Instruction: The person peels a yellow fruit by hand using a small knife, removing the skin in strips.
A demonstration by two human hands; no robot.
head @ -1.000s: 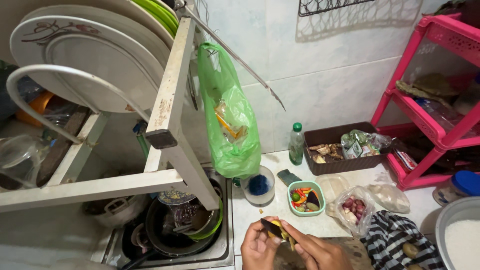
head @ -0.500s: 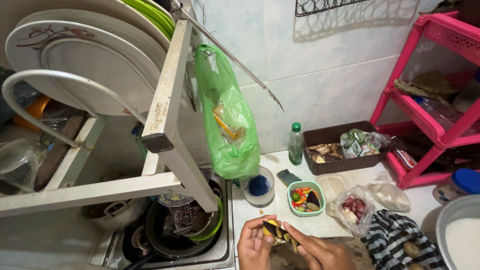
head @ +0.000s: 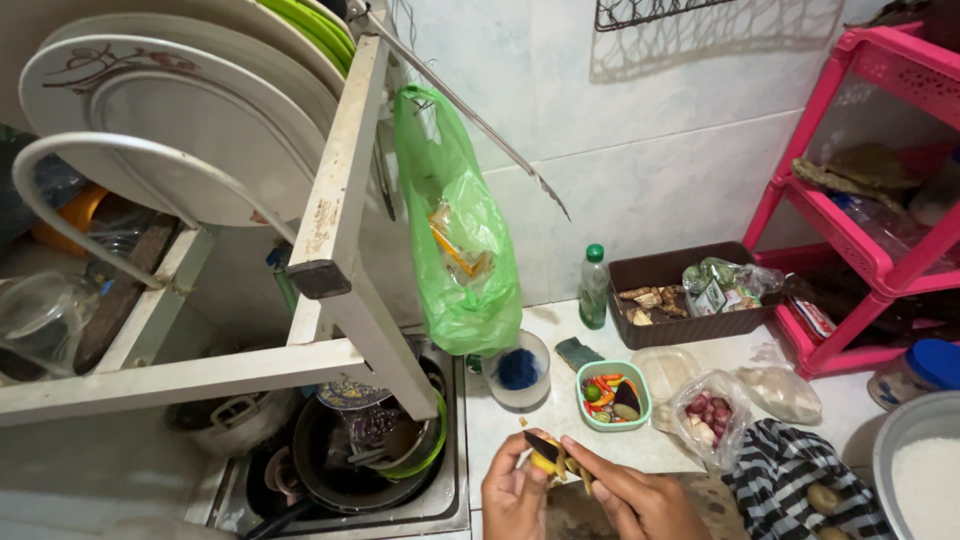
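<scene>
Both hands low at the near edge of the white surface (head: pixel 560 425). Left hand (head: pixel 515 495) curled around a small yellow piece (head: pixel 545 464). Right hand (head: pixel 635 500) closed on a dark knife (head: pixel 541 447), blade touching it. Green bowl (head: pixel 613 394) just beyond.
</scene>
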